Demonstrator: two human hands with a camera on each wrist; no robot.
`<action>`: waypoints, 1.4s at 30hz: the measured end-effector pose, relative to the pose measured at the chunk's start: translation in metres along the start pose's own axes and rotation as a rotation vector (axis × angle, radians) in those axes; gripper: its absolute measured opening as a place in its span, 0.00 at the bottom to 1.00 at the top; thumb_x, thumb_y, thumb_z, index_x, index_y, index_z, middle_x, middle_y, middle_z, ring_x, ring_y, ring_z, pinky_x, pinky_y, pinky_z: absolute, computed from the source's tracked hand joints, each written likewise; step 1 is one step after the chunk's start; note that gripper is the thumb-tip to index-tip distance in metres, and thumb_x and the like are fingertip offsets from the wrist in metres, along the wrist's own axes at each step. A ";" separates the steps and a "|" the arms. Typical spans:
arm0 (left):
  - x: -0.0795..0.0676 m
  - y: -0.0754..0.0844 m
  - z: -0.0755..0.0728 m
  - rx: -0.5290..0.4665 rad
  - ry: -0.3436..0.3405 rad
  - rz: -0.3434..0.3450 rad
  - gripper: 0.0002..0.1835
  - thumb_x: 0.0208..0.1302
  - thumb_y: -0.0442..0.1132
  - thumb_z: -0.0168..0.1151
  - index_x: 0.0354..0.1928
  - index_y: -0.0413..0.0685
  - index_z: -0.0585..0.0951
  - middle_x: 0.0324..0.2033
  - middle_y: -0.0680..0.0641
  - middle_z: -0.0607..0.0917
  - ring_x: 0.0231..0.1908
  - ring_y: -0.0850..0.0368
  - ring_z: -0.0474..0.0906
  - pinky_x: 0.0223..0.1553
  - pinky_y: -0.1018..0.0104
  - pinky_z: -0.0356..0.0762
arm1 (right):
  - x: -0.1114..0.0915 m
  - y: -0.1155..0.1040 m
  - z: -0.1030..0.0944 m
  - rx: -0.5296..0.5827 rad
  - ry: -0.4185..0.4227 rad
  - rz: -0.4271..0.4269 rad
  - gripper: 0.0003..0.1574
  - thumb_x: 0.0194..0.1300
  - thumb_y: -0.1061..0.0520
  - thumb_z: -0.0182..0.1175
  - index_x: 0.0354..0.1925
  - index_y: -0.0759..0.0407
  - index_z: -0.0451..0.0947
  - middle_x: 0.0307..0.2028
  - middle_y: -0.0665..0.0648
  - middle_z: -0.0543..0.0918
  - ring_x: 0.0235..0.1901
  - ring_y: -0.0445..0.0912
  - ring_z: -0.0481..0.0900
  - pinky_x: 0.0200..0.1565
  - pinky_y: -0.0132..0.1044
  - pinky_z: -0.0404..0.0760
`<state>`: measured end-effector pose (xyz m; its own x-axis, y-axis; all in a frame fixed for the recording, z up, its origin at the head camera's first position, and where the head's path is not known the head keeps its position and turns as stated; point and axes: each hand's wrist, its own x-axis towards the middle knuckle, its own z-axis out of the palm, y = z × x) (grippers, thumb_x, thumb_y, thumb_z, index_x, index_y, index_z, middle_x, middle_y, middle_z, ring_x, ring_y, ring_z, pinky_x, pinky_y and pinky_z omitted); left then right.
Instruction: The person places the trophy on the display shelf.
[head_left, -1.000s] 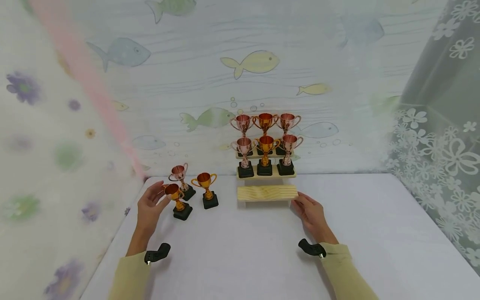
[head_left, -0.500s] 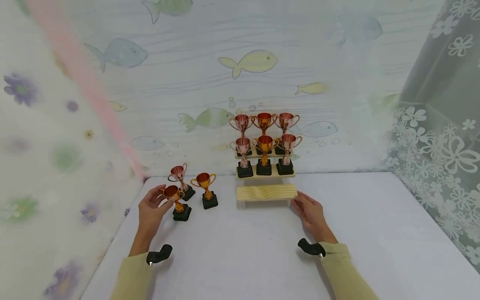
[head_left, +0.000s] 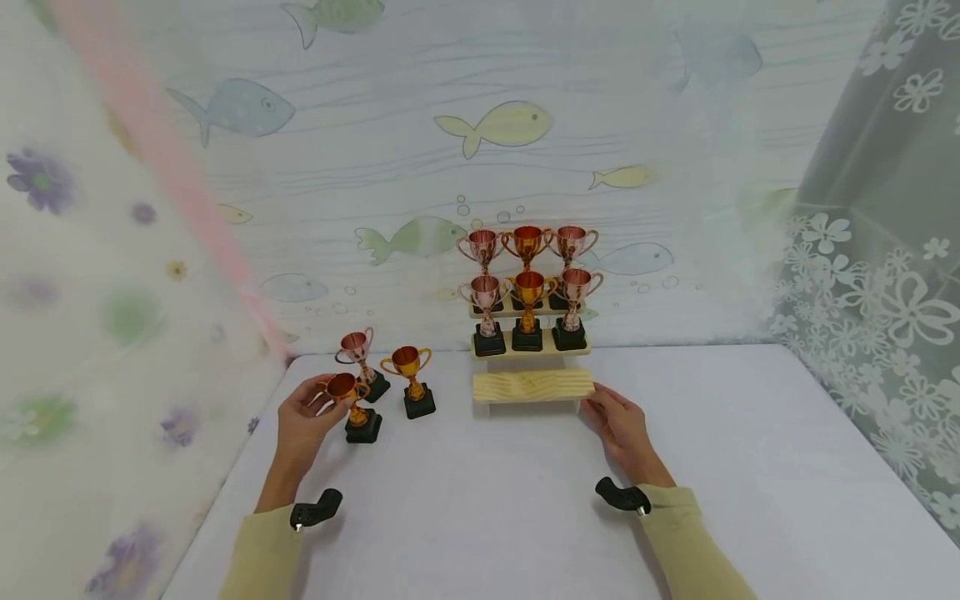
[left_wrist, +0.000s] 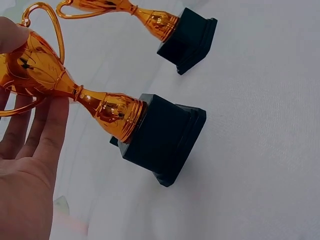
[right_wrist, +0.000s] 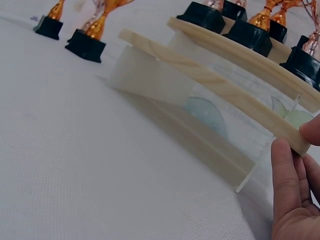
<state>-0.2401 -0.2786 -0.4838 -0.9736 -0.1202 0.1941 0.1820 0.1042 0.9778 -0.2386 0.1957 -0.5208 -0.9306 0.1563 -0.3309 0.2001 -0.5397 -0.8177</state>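
Note:
My left hand [head_left: 302,429] grips a gold trophy cup [left_wrist: 114,112] by its bowl, thumb on one side and fingers on the other. Its square black base points down; whether it touches the table I cannot tell. Close by stand a rose-gold trophy cup [head_left: 357,347], just behind it, and a second gold trophy cup [head_left: 408,364] to its right. My right hand [head_left: 621,425] pinches the right end of the lowest wooden step of a tiered stand [right_wrist: 210,75], thumb above and fingers below. That lowest step is bare.
On the stand's two upper steps stand rows of trophy cups, rose-gold [head_left: 487,293] at the sides and gold [head_left: 529,292] in the middle. Clear side panels [right_wrist: 255,165] support the steps. A white cloth covers the table [head_left: 480,508], and a fish-patterned curtain [head_left: 330,192] hangs behind.
My left thumb has come over the front of the gold trophy's bowl, and the cup has shifted very slightly. The right hand stays on the stand.

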 end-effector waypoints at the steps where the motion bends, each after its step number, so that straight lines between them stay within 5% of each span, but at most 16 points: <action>1: 0.000 0.000 0.000 -0.001 0.002 0.000 0.26 0.62 0.25 0.69 0.62 0.36 0.74 0.51 0.54 0.80 0.51 0.66 0.81 0.52 0.78 0.80 | 0.000 0.000 0.000 0.000 0.000 -0.002 0.31 0.73 0.67 0.54 0.71 0.71 0.63 0.40 0.47 0.84 0.42 0.36 0.84 0.53 0.28 0.83; 12: -0.004 0.005 0.008 -0.003 0.069 0.015 0.25 0.59 0.23 0.71 0.58 0.35 0.76 0.49 0.53 0.81 0.48 0.64 0.82 0.50 0.77 0.82 | 0.002 0.000 -0.003 -0.023 0.007 0.004 0.34 0.74 0.65 0.54 0.74 0.70 0.61 0.47 0.50 0.81 0.43 0.36 0.84 0.54 0.28 0.83; 21: -0.013 0.019 0.024 0.020 0.043 0.121 0.24 0.56 0.22 0.73 0.55 0.32 0.77 0.47 0.54 0.83 0.44 0.64 0.84 0.46 0.75 0.84 | 0.000 -0.003 -0.002 -0.016 -0.006 0.002 0.33 0.74 0.65 0.54 0.73 0.70 0.61 0.44 0.49 0.82 0.43 0.36 0.84 0.54 0.27 0.83; 30: -0.019 0.038 0.065 0.049 -0.052 0.229 0.23 0.56 0.22 0.73 0.55 0.30 0.79 0.48 0.51 0.82 0.45 0.65 0.84 0.45 0.72 0.85 | 0.001 -0.001 -0.002 -0.009 0.001 0.008 0.33 0.73 0.65 0.54 0.72 0.70 0.62 0.47 0.52 0.81 0.43 0.36 0.84 0.54 0.29 0.83; 36: -0.021 0.045 0.101 -0.019 -0.118 0.254 0.24 0.53 0.22 0.74 0.53 0.31 0.80 0.52 0.38 0.79 0.46 0.62 0.84 0.44 0.68 0.87 | 0.002 0.002 -0.002 -0.017 -0.003 0.007 0.32 0.73 0.65 0.54 0.72 0.70 0.62 0.49 0.53 0.80 0.44 0.37 0.84 0.55 0.29 0.83; 42: -0.023 0.050 0.137 -0.068 -0.178 0.267 0.23 0.54 0.22 0.74 0.53 0.32 0.80 0.50 0.36 0.81 0.45 0.61 0.85 0.43 0.67 0.88 | 0.002 0.001 -0.003 -0.018 -0.017 -0.003 0.32 0.74 0.65 0.54 0.73 0.71 0.61 0.45 0.51 0.82 0.44 0.37 0.84 0.55 0.28 0.82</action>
<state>-0.2277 -0.1349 -0.4499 -0.8978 0.0781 0.4334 0.4373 0.0417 0.8983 -0.2389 0.1980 -0.5239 -0.9361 0.1440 -0.3208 0.2026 -0.5247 -0.8268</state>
